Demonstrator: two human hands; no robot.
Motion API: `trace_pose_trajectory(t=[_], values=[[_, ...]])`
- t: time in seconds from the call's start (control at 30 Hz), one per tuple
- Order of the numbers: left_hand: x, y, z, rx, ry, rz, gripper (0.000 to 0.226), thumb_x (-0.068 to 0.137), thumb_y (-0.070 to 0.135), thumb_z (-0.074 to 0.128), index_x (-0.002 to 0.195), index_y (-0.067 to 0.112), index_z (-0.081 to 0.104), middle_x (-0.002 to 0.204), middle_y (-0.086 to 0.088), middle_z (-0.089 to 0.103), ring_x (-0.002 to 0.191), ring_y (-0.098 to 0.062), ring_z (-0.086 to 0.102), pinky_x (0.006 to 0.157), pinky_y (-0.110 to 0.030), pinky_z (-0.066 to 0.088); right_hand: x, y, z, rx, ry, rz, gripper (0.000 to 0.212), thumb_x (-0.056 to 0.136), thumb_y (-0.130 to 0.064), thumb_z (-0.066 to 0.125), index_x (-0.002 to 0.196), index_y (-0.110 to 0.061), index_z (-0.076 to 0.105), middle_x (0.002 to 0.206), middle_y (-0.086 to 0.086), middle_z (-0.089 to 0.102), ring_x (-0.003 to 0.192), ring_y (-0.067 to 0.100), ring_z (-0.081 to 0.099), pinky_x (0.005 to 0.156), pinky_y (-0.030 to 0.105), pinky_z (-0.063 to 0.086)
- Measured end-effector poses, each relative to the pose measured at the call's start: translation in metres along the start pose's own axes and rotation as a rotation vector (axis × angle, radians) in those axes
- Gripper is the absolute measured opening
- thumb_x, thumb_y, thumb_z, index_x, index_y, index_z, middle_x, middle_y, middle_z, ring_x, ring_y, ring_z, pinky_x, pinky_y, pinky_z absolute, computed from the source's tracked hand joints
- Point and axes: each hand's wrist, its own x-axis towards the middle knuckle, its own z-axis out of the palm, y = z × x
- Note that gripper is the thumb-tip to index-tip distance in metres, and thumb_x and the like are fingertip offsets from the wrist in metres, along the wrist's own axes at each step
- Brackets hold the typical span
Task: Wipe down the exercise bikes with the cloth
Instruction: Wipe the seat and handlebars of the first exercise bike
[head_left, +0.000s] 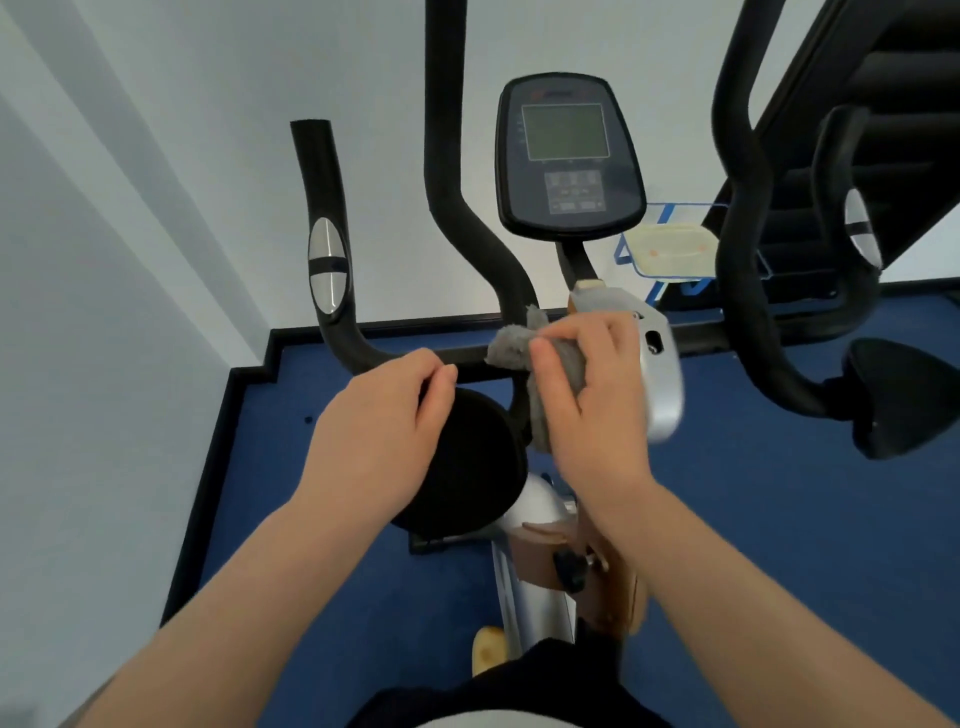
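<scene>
An exercise bike stands right in front of me, with a dark console (569, 156) and black padded handlebars (332, 291). My right hand (592, 410) grips a grey fluffy cloth (511, 345) and holds it against the handlebar stem beside the bike's silver housing (660, 374). My left hand (384, 431) is curled round the horizontal handlebar bar, just left of the cloth. A black round cover (478, 462) sits below my hands.
A second bike's black handlebar (748, 270) and seat (904, 400) stand at the right. A blue wire rack with a pale tray (670, 249) is behind. White walls close the left and back; blue floor (779, 519) lies below.
</scene>
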Motion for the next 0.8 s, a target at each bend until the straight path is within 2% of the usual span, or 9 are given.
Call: trace_pose_trajectory(t=[0.07,0.17,0.23,0.33,0.47,0.53,0.6,0.67,0.8], values=[[-0.001,-0.001,0.000,-0.014,0.002,-0.010,0.033,0.100,0.038,0.042,0.071,0.024,0.048,0.060,0.005,0.051,0.058,-0.011,0.051,0.054,-0.032,0.040,-0.019,0.000,0.006,-0.019,0.054,-0.035,0.007,0.093,-0.019,0.058,0.097,-0.015,0.062,0.105,-0.002,0.044,0.097,-0.008,0.045,0.084,0.003,0.035],[-0.002,0.000,-0.001,-0.015,0.006,-0.016,0.033,0.100,0.039,0.042,0.069,0.026,0.046,0.059,0.005,0.050,0.058,-0.010,0.050,0.054,-0.032,0.037,-0.041,0.003,0.000,0.035,-0.036,-0.167,0.017,0.091,-0.018,0.057,0.100,-0.008,0.068,0.107,-0.001,0.043,0.099,-0.002,0.047,0.088,0.010,0.039],[0.000,0.000,0.000,0.005,0.012,0.000,0.033,0.099,0.039,0.042,0.069,0.024,0.046,0.058,0.005,0.049,0.058,-0.011,0.051,0.054,-0.033,0.037,-0.019,0.008,-0.005,0.040,-0.054,-0.162,0.017,0.091,-0.020,0.060,0.100,-0.009,0.070,0.107,0.000,0.045,0.098,0.001,0.048,0.089,0.012,0.040],[0.001,-0.001,0.000,0.011,0.015,-0.007,0.035,0.099,0.039,0.042,0.068,0.023,0.043,0.056,0.004,0.047,0.058,-0.013,0.050,0.053,-0.033,0.034,-0.004,-0.001,0.002,0.080,0.018,-0.018,0.013,0.091,-0.019,0.063,0.101,-0.015,0.070,0.106,0.000,0.046,0.098,-0.002,0.047,0.088,0.010,0.038],[-0.003,0.000,0.000,-0.006,0.016,-0.017,0.034,0.099,0.039,0.042,0.070,0.023,0.047,0.059,0.005,0.051,0.060,-0.011,0.051,0.056,-0.033,0.038,-0.034,-0.001,0.001,0.045,-0.021,-0.120,0.019,0.092,-0.023,0.057,0.100,-0.013,0.071,0.104,-0.001,0.045,0.099,0.000,0.048,0.087,0.009,0.038],[-0.002,0.001,0.000,-0.001,0.021,-0.007,0.033,0.099,0.038,0.043,0.069,0.026,0.045,0.058,0.006,0.049,0.058,-0.009,0.050,0.054,-0.029,0.033,-0.013,0.002,-0.003,-0.024,-0.050,-0.148,0.017,0.090,-0.022,0.062,0.100,-0.012,0.072,0.105,0.000,0.045,0.098,-0.004,0.044,0.087,0.007,0.036],[-0.001,0.001,-0.001,0.001,0.016,-0.004,0.034,0.100,0.037,0.044,0.067,0.027,0.042,0.056,0.006,0.047,0.057,-0.009,0.048,0.053,-0.029,0.029,0.000,-0.002,0.000,-0.049,-0.029,-0.133,0.014,0.090,-0.017,0.065,0.101,-0.011,0.072,0.106,0.000,0.044,0.094,-0.002,0.044,0.086,0.006,0.037],[-0.001,0.000,-0.001,-0.009,0.010,-0.012,0.033,0.100,0.037,0.043,0.069,0.026,0.045,0.058,0.006,0.049,0.058,-0.010,0.049,0.054,-0.032,0.033,-0.017,-0.002,0.005,-0.060,-0.009,-0.124,0.015,0.091,-0.018,0.063,0.101,-0.010,0.071,0.106,0.001,0.045,0.095,0.005,0.047,0.086,0.010,0.040],[-0.003,0.001,0.000,0.003,0.011,-0.016,0.032,0.100,0.040,0.040,0.073,0.024,0.048,0.063,0.005,0.054,0.062,-0.009,0.053,0.057,-0.032,0.041,-0.020,0.006,-0.007,-0.017,-0.107,-0.156,0.017,0.089,-0.024,0.063,0.099,-0.013,0.072,0.106,0.000,0.045,0.100,0.001,0.047,0.088,0.009,0.038]])
